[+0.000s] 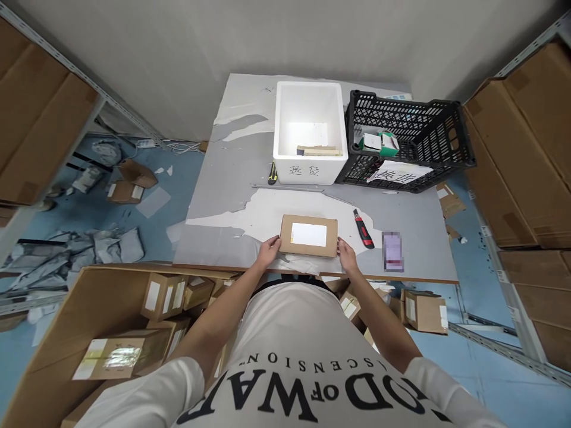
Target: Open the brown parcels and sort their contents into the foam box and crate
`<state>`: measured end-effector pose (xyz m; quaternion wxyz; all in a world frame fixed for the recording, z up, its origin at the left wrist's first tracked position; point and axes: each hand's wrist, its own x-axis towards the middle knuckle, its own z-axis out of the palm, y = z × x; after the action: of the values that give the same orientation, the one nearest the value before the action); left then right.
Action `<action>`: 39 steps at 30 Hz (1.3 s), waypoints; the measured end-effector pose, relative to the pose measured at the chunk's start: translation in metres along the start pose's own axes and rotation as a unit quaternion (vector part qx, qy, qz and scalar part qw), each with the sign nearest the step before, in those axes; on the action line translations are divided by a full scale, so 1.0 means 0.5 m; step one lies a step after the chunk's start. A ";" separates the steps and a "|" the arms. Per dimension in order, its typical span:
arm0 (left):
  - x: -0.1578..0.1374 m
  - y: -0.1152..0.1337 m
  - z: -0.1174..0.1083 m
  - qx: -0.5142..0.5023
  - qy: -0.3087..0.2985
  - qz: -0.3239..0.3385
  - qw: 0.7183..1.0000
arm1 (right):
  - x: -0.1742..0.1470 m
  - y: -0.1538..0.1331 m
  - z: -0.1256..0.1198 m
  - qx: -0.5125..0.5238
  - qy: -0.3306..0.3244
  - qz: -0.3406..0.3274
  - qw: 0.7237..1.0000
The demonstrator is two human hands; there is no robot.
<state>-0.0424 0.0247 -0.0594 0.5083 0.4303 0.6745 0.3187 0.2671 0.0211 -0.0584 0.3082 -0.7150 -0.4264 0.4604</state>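
Note:
A small brown cardboard box (330, 245) with a white label (308, 234) on its top is at the front of the table. My left hand (269, 251) grips its left end, and my right hand (347, 255) closes on its right end. The fingers are partly hidden behind the box's edges. To the right of the box lies a red and black utility knife (364, 230). Crumpled pale wrapping (301, 264) lies under the box's near edge.
A white foam box (307, 169) stands behind, holding a few flat items. Beside it a black plastic crate (455, 145) holds small green-and-white boxes (379, 142). A yellow-black cutter (272, 173) and a blurred purple item (393, 252) lie on the table (214, 202). A large carton (102, 291) with parcels stands front left.

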 end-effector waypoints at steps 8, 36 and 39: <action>-0.032 -0.027 -0.010 0.042 -0.032 0.013 0.999 | -0.045 0.068 0.002 -0.034 -0.076 -0.076 0.994; -0.002 0.139 -0.019 0.218 0.038 0.050 0.974 | 0.006 -0.136 -0.036 -0.211 -0.008 -0.081 0.974; 0.009 0.145 -0.020 0.215 0.038 0.038 0.975 | 0.018 -0.137 -0.036 -0.206 -0.003 -0.076 0.976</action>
<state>-0.0338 0.0595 0.0042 0.3652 0.5428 0.7291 0.2012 0.2634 0.0587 0.0020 0.1870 -0.7272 -0.5661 0.3402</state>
